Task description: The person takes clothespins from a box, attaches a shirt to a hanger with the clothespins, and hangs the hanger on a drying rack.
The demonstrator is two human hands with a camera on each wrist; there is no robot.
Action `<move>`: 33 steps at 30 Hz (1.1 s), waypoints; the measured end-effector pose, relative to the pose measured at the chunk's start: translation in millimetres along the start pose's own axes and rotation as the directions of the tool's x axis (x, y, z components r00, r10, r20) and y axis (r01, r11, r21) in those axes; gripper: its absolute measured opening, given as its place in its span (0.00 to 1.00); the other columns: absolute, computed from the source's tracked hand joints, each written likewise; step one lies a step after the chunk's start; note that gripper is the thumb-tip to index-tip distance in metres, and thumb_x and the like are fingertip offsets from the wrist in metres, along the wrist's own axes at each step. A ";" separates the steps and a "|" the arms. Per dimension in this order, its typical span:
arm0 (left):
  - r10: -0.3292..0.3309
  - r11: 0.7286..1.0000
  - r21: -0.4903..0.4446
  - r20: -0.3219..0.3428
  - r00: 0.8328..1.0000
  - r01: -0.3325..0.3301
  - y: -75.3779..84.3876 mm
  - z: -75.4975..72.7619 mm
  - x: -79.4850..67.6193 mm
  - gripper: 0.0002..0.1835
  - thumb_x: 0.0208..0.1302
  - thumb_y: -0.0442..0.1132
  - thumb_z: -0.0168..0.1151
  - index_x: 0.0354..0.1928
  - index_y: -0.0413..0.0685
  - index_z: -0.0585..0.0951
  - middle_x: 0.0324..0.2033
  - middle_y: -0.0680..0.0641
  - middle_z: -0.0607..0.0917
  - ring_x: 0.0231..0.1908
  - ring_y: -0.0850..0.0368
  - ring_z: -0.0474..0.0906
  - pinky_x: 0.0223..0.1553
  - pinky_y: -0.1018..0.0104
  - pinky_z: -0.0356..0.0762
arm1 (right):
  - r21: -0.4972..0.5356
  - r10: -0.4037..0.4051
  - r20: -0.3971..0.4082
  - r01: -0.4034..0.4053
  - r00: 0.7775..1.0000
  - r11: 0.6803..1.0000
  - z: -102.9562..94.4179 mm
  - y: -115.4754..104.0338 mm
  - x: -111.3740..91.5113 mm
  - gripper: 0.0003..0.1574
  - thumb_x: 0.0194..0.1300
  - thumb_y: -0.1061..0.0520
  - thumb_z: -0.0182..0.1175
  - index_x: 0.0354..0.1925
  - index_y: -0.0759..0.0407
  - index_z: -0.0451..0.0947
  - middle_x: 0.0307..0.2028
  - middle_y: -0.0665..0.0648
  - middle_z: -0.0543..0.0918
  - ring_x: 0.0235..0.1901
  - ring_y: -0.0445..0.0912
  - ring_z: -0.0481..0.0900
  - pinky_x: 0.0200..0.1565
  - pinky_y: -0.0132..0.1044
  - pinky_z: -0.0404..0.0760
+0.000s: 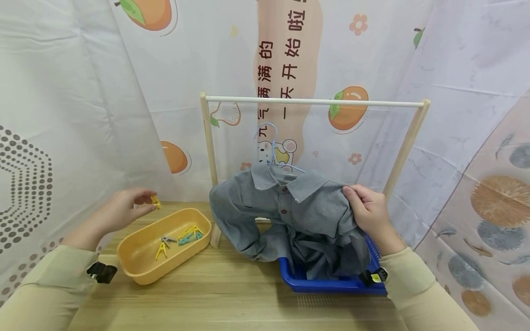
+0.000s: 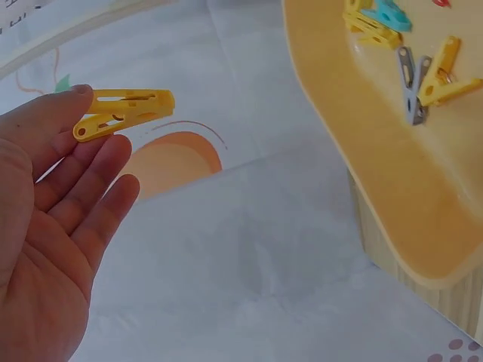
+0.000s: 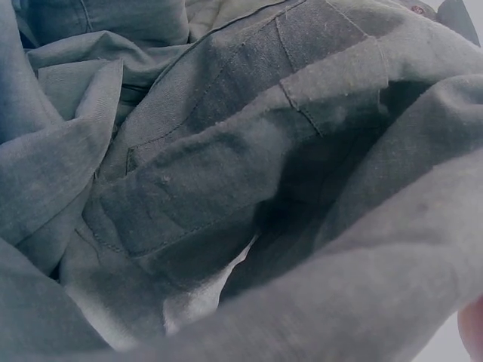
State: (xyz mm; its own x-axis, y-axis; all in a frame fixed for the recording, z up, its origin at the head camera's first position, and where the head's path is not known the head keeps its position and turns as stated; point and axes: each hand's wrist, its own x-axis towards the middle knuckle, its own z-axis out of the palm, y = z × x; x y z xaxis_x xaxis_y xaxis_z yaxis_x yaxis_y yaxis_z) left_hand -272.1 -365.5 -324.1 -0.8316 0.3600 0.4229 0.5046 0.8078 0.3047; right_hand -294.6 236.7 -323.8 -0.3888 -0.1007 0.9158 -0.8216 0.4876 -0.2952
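Between thumb and fingers, my left hand pinches a yellow clothespin, held above the left end of a yellow tub. My right hand grips the shoulder of a grey-blue button-up shirt. A light blue hanger sits inside the collar, its hook standing free below the rack's bar. The shirt's lower part droops over a blue basket. Folds of cloth fill the right wrist view, with only a bit of a finger at its right edge.
A rack with a white bar and wooden posts stands behind the shirt. Several clothespins, yellow, teal and grey, lie in the tub. The wooden table carries tub, rack and basket. Printed curtains hang at the back and sides.
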 end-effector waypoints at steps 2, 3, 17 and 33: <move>-0.006 1.000 -0.007 -0.005 1.000 0.006 3.2 -1.7 1.7 0.17 0.68 0.33 0.68 0.55 0.31 0.81 0.40 0.43 0.87 0.41 0.42 0.85 0.43 0.43 0.83 | 0.004 0.003 0.010 -0.003 1.000 1.000 -0.9 -0.7 0.4 0.13 0.61 0.78 0.61 0.28 0.65 0.85 0.19 0.55 0.80 0.19 0.31 0.73 0.25 0.23 0.70; -0.012 1.000 -0.010 -0.004 1.000 0.012 4.6 -2.5 2.6 0.18 0.68 0.34 0.68 0.55 0.31 0.80 0.40 0.42 0.87 0.41 0.42 0.85 0.43 0.43 0.83 | 0.006 0.003 0.014 -0.003 1.000 1.000 -1.3 -1.0 0.4 0.13 0.61 0.78 0.62 0.29 0.65 0.85 0.20 0.54 0.81 0.20 0.31 0.73 0.25 0.23 0.70; -0.056 0.998 -0.032 -0.027 0.998 0.055 19.3 -5.9 14.9 0.19 0.72 0.40 0.66 0.58 0.35 0.80 0.43 0.44 0.88 0.44 0.45 0.85 0.40 0.63 0.83 | 0.004 0.003 0.033 -0.003 0.999 1.000 -3.9 -2.4 0.3 0.10 0.67 0.70 0.63 0.31 0.61 0.86 0.19 0.50 0.80 0.19 0.34 0.73 0.24 0.25 0.70; -0.012 0.991 -0.130 -0.116 0.993 -0.003 33.4 2.6 35.2 0.17 0.69 0.39 0.68 0.56 0.39 0.82 0.39 0.49 0.89 0.38 0.65 0.83 0.35 0.76 0.78 | -0.010 -0.008 0.034 0.008 0.999 1.000 -3.0 -19.0 5.2 0.11 0.63 0.77 0.61 0.29 0.66 0.84 0.19 0.55 0.80 0.19 0.33 0.73 0.24 0.24 0.69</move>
State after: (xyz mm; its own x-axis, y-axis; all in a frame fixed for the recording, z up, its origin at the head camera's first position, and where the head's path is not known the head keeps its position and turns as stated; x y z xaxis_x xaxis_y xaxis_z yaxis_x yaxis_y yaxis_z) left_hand -285.1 -324.6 -301.3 -0.8052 0.2938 0.5151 0.5331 0.7390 0.4118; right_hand -279.8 229.4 -312.6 -0.3964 -0.1338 0.9083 -0.8206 0.4951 -0.2853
